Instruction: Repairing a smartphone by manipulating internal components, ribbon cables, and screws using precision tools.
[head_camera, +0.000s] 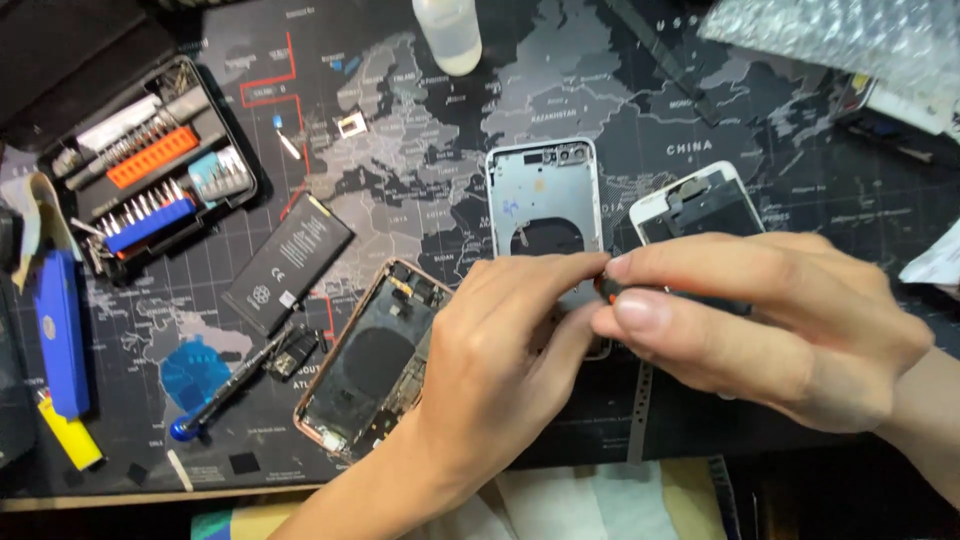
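Note:
My left hand and my right hand meet above the mat, fingertips pinching a small black and orange object between them; most of it is hidden by my fingers. Below my left hand lies an opened phone housing with a gold rim, its insides exposed. A silver phone back frame lies just beyond my hands. A white phone screen panel rests behind my right hand, partly covered by it.
A dark world-map work mat covers the table. A black phone battery lies left of centre, an open screwdriver bit case at far left, a blue-tipped screwdriver near the front, a clear bottle at the back, bubble wrap top right.

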